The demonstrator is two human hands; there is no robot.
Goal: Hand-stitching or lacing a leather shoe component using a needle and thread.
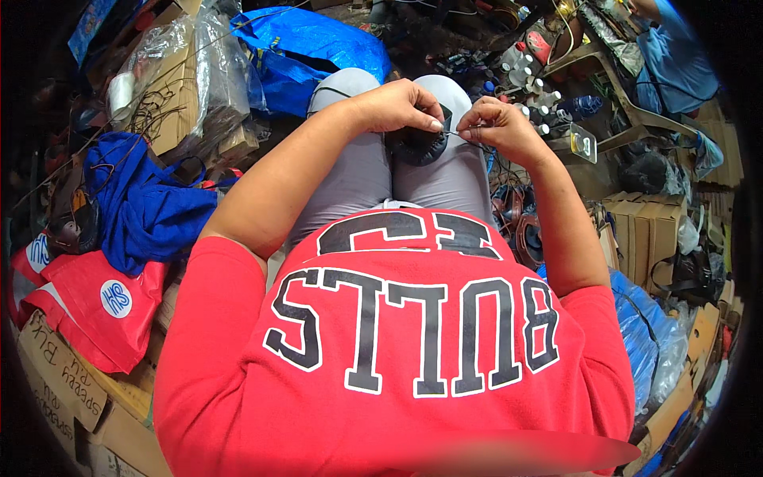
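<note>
So the black shoe-like piece (420, 151) is sitting on the lap, right over the gap between the knees of the grey trousers (358, 167), no worktop involved. It's directly under the left hand (401, 107), so that's clearly the nearer one; the right hand (501, 131) is off to its right, just beside it. The visible end is rounded and faces back toward the body, but the far end is covered, so I can't call the long axis for sure. Left fingers are closed down with the thumb pressed at the piece's upper edge, looks like a grip. Right fingers are pinched tight on a thin strand (451, 133) running sideways between the hands; thread or a fine tool, too small to tell. As for writing: the red shirt (397, 334) has huge black block lettering edged in white, plus big numerals nearer the lap. The red bag (103, 318) on the left carries a round white label with blue letters, the cardboard box (71, 381) below it has dark hand-lettered marks, and the small clear-and-yellow packet (584, 143) on the right is too tiny to read.
</note>
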